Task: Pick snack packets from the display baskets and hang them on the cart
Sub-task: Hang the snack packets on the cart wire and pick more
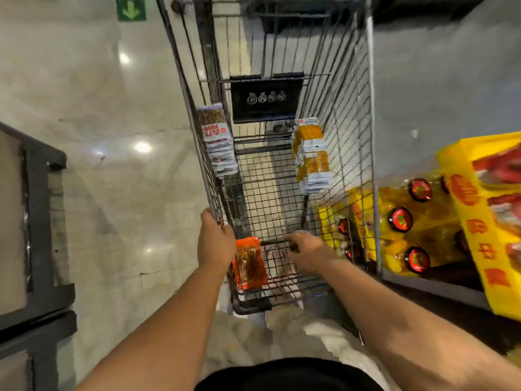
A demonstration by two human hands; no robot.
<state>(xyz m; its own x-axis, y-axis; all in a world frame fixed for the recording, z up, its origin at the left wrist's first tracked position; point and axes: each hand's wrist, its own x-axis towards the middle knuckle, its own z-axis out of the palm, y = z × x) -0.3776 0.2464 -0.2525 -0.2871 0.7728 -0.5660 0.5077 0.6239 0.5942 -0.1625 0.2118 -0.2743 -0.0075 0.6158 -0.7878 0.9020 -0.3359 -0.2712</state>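
A: What's looking risky rn?

B: The orange packet (pixel 249 263). It's hanging alone on the near-left inside wall of the cart (pixel 369 108), just beside the left hand (pixel 215 238), and it's sitting tilted. Imo, if the cart is getting jolted or that wrist is brushing it, it's slipping off and dropping to the cart bottom.

A: Hands?

B: The left hand is curling its fingers tight over the cart's left rim, gripping the wire. The right hand (pixel 307 249) is reaching down inside, fingers bending near a cross wire w/ sth small and dark at the tips. Can't tell if it's actually gripping anything.

A: Other risks?

B: The cart is sitting v. close to the yellow display (pixel 479 210) w/ bottles (pixel 400 220) on the right. A swing that way is prob. knocking them. That side is also blurring, so details there are unsure.

A: And the packets themselves?

B: The orange one is looking thin and glossy, see-through in the middle w/ stick-like snacks inside. Further along, white-and-red packets (pixel 218 142) are hanging in a bunch on the left wall. Orange-and-white packets (pixel 310 156) are hanging opposite on the right wall. Both bunches are overlapping like fanned cards, near the black sign (pixel 265 98). Flimsy stuff, so prob. swinging easily.
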